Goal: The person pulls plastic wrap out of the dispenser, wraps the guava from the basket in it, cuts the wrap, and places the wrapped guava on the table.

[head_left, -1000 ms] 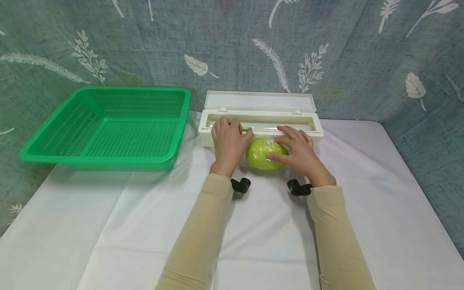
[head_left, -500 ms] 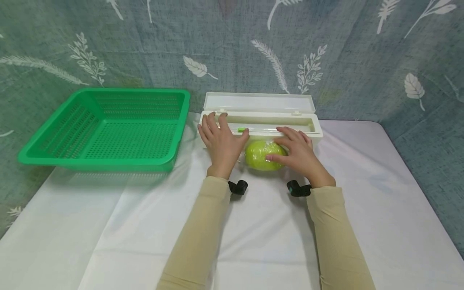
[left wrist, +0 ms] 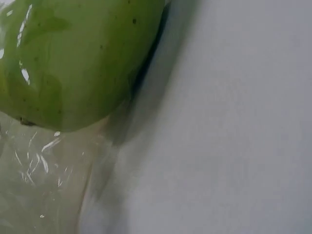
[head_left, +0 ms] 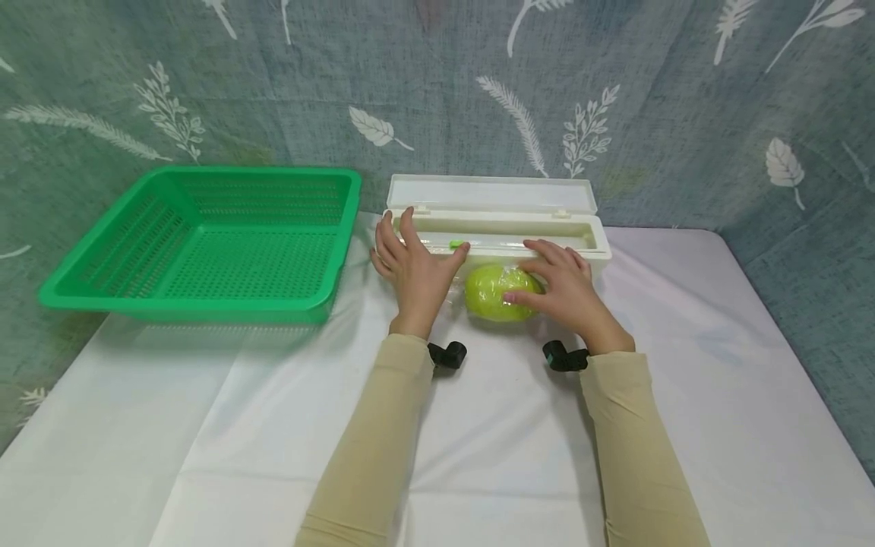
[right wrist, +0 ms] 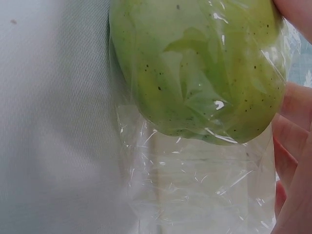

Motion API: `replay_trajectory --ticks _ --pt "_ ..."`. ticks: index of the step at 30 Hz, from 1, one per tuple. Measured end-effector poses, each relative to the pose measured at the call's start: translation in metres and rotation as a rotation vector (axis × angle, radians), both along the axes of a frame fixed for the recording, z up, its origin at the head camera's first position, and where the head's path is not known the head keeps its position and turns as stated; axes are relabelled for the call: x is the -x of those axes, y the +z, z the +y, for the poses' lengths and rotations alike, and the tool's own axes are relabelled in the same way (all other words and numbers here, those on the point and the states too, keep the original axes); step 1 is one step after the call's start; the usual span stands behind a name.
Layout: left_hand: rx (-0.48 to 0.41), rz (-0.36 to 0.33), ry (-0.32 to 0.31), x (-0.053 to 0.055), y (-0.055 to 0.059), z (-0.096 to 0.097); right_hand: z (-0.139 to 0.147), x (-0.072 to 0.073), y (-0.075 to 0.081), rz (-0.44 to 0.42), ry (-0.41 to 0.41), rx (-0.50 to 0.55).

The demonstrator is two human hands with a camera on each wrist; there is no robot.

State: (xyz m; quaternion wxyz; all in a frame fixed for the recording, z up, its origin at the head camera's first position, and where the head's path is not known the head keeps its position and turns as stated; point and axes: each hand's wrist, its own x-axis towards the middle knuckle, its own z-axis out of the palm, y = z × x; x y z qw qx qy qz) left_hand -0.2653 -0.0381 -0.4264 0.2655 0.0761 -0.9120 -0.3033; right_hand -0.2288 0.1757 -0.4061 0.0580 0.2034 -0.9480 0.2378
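A plump yellow-green, mango-like fruit (head_left: 497, 293) with dark specks is covered in clear cling film (right wrist: 195, 180). It sits against the front of an open white cling film dispenser (head_left: 492, 256). My right hand (head_left: 563, 291) holds the fruit's right side, thumb over the near side and fingers towards the dispenser. My left hand (head_left: 420, 277) is spread over the dispenser's left end, its thumb tip close by the small green slide cutter (head_left: 456, 245). The left wrist view shows the wrapped fruit (left wrist: 73, 63) with film (left wrist: 44, 180) stretching from it; no left fingers appear there.
A green plastic basket (head_left: 198, 308) stands on the white tablecloth (head_left: 273, 425) to the left. The dispenser's lid (head_left: 491, 193) is raised at the back, near the patterned curtain (head_left: 437, 83).
My left hand has moved left off the slide cutter, its fingers going from bent to spread. More film shows left of the fruit. The right hand stays on the fruit.
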Motion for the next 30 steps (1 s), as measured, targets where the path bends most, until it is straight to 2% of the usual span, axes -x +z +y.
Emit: replay_trajectory --ticks 7,21,30 --pt "-0.080 0.026 0.037 0.0003 -0.0032 0.0035 -0.0001 -0.0010 -0.0014 0.009 -0.003 0.012" --pt "-0.067 0.058 0.016 0.0017 -0.0061 -0.0002 -0.0010 -0.0008 -0.0015 0.013 -0.001 0.024" --pt "-0.039 0.046 0.015 0.0036 -0.0072 -0.0020 0.0000 0.0000 -0.0017 0.007 -0.001 0.009"
